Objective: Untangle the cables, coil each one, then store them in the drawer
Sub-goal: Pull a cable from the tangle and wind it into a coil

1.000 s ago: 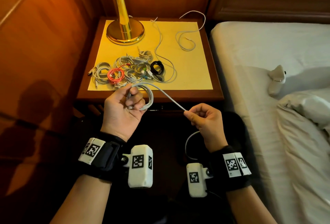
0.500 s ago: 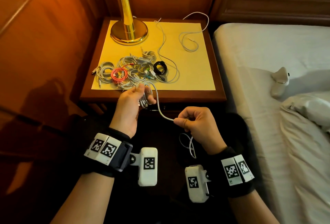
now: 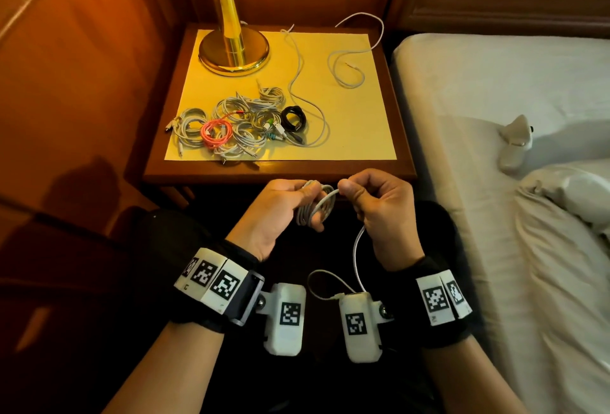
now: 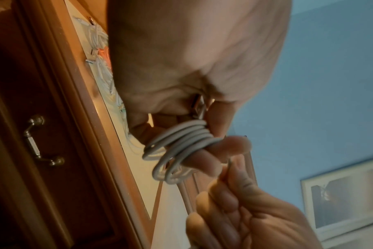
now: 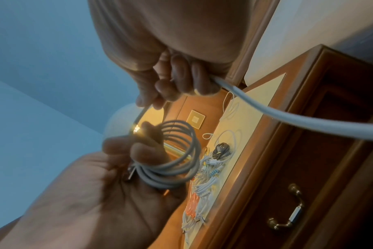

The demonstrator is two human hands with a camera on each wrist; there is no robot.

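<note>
A brass lamp (image 3: 233, 50) stands at the back of the wooden counter (image 3: 277, 179), beside a white-sheeted bed (image 3: 495, 90); a framed picture (image 4: 343, 193) hangs on the blue wall.

The lamp base (image 3: 233, 53) stands at the back left of the surface (image 3: 356, 136). In front of the lamp lies the cable pile (image 3: 237, 123); to the lamp's right a loose cable (image 3: 346, 60) lies near the back corner. The bed (image 3: 495, 90) stands right of the lamp, beside the surface. Below the surface's top sits the drawer (image 4: 32, 139).
</note>
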